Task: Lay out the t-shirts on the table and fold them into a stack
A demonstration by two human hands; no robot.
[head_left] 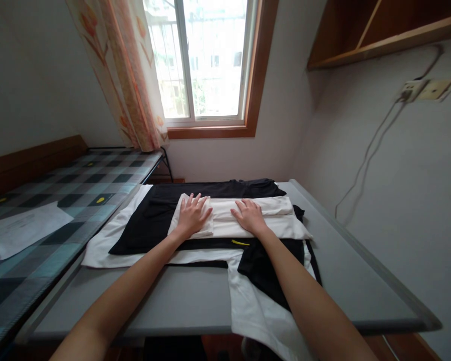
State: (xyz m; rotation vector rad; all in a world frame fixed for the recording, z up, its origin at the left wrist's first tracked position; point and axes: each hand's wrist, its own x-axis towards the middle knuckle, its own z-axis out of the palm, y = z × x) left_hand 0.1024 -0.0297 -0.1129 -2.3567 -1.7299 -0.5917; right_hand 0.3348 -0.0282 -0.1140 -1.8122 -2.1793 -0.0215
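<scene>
A white garment (225, 224), folded into a long strip, lies across the top of a pile of clothes. My left hand (191, 215) rests flat on its left end, where a folded-over flap shows, with the fingers spread. Toward the middle of the strip, my right hand (249, 215) also presses flat, fingers apart. Beneath are a black garment (143, 220) and a white shirt (105, 243), spread out flat. One white sleeve (251, 301) and a black sleeve (265, 265) point toward me, the white one hanging over the table's near edge.
The grey table (188, 296) carries the pile. To the left stands a bed with a checked cover (78, 190) and paper sheets (26, 228). A curtain (128, 75) hangs beside the window (210, 60). A cord (364, 155) runs down the right wall below a wooden shelf (376, 42).
</scene>
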